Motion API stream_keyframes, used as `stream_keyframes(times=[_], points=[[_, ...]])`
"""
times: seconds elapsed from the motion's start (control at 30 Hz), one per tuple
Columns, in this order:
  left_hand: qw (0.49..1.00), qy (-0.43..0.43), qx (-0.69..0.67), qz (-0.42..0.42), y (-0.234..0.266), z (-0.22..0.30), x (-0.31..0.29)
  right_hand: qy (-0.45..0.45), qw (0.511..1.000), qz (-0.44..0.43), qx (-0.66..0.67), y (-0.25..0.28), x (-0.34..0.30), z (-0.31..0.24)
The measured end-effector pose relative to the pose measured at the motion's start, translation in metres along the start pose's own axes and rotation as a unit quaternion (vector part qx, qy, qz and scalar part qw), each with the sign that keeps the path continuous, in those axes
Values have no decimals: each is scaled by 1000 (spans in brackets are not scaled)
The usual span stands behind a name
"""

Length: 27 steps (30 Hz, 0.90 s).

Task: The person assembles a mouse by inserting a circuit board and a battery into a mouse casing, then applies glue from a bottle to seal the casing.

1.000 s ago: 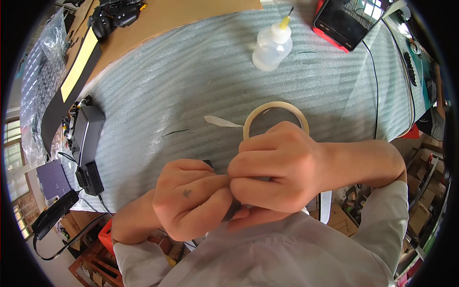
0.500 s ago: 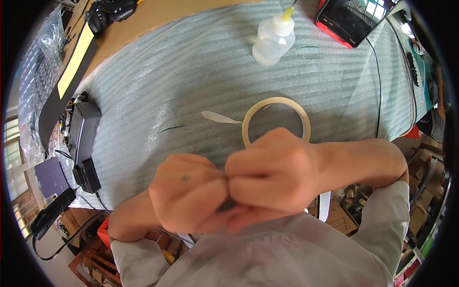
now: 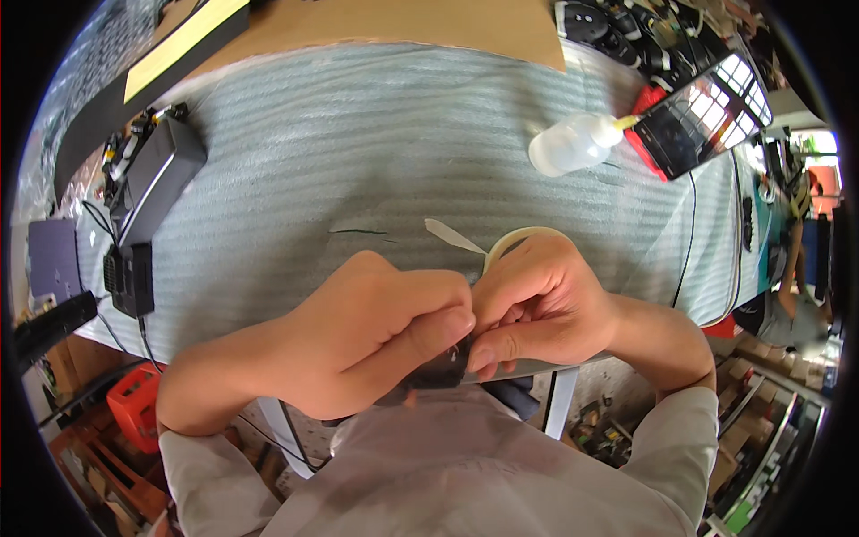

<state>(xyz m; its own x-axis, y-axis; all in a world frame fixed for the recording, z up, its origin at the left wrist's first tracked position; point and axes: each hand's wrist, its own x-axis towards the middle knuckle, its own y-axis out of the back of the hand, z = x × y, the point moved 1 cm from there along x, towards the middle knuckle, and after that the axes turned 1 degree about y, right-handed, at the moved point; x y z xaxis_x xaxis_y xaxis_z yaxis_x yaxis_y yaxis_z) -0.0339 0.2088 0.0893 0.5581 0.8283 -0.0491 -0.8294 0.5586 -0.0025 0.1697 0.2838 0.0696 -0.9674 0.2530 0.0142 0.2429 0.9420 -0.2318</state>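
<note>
Pinching: left hand (image 3: 358, 336) and right hand (image 3: 537, 309) both closed on small dark object (image 3: 438, 369)
Untouched: cream tape roll (image 3: 519, 240), clear squeeze bottle (image 3: 573, 146)
Progress: fiddling underway, outcome hidden

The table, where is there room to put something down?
The striped mat is bare in the middle, between the black box and squeeze bottle. It is crowded near the tape roll by both hands, left and right.

Left hand (image 3: 376, 331) and right hand (image 3: 537, 309) press together, fingers curled, thumbs meeting.
</note>
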Motion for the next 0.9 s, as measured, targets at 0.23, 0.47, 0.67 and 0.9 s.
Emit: stream_keyframes(times=[0.23,0.47,0.67,0.9], points=[[996,-29,75,28,-1,-1,-3,40,999,27,-6,-1,4,1],[981,99,-165,-14,-1,3,-3,80,997,-5,5,6,4,5],[929,96,-358,-17,-5,-3,3,9,975,82,208,-4,-6,8],[946,12,-323,-13,-11,-7,1,33,982,85,164,-5,-8,6]])
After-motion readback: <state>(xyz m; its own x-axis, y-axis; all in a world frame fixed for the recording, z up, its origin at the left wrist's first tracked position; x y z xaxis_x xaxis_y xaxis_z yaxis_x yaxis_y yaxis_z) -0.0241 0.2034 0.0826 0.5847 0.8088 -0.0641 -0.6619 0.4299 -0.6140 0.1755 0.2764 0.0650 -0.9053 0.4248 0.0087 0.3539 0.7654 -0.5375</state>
